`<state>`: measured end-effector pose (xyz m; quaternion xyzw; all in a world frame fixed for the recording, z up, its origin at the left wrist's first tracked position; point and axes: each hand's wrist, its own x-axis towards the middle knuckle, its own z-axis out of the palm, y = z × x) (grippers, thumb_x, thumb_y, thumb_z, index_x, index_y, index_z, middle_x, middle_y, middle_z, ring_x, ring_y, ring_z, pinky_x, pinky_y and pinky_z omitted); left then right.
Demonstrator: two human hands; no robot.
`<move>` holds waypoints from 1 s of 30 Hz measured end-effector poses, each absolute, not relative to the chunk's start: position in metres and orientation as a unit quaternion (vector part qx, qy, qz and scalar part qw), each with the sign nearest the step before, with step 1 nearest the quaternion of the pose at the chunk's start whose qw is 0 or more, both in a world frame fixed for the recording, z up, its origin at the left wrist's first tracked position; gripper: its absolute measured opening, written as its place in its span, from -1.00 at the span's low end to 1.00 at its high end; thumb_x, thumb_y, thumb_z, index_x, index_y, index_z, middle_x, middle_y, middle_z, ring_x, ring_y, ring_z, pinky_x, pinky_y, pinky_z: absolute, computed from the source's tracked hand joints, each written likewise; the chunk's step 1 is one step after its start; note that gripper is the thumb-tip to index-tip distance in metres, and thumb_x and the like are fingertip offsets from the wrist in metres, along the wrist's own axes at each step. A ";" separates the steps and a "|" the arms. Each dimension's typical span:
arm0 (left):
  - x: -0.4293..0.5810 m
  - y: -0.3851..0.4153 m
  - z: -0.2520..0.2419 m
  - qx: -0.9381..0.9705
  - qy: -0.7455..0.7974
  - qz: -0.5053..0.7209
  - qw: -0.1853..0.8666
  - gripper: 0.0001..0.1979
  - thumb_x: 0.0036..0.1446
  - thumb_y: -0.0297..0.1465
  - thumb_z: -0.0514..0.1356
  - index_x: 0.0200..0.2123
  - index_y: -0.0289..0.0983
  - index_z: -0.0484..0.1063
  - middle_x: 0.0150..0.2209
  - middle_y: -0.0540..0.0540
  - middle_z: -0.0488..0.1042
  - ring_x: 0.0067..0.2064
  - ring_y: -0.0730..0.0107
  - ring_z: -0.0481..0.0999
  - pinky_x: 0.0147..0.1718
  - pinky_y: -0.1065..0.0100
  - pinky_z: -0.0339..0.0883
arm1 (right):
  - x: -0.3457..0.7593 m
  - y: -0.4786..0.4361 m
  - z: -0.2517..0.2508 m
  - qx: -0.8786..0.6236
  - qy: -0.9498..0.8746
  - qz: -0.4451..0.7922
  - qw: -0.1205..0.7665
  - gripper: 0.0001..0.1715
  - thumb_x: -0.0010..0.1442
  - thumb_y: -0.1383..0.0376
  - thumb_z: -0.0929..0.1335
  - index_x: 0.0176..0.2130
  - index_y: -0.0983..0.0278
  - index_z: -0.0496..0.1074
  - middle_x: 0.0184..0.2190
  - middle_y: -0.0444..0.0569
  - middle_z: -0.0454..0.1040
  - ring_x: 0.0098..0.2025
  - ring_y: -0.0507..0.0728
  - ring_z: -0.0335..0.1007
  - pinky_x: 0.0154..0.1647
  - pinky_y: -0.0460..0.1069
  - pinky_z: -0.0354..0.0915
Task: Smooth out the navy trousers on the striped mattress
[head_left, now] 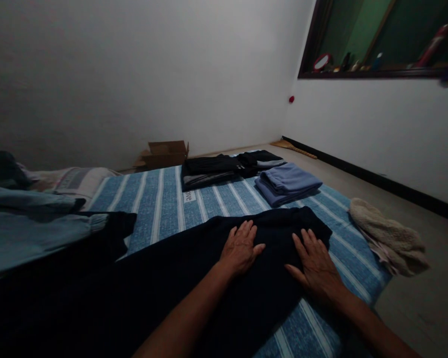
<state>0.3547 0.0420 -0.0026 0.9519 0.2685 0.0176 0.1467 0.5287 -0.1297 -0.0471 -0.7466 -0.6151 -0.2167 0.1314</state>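
Two flat palms press a dark garment spread across the striped mattress, largest thing in view. Beyond it lie a black folded pile and a blue folded pile; a beige towel sits off the right edge. Left hand and right hand rest near the garment's far end, fingers spread, gripping nothing. In dim light the dark cloth hides creases, so wrinkles may get pressed in, and loose fabric could slip under flat hands.

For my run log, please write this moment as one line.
left hand: flat on dark garment | right hand: flat on it | striped mattress
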 end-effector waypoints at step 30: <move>0.319 0.033 -0.001 0.950 0.272 0.036 0.151 -0.48 0.30 -0.20 -0.11 0.23 -0.36 0.12 0.31 -0.25 0.04 0.34 0.17 -0.08 0.25 0.07 -0.12 | 0.471 -0.117 -0.043 -0.649 -0.720 -0.134 0.205 -0.33 0.20 0.13 0.29 0.19 0.42 0.18 0.16 0.29 0.27 0.21 0.33 0.17 0.07 0.24 0.31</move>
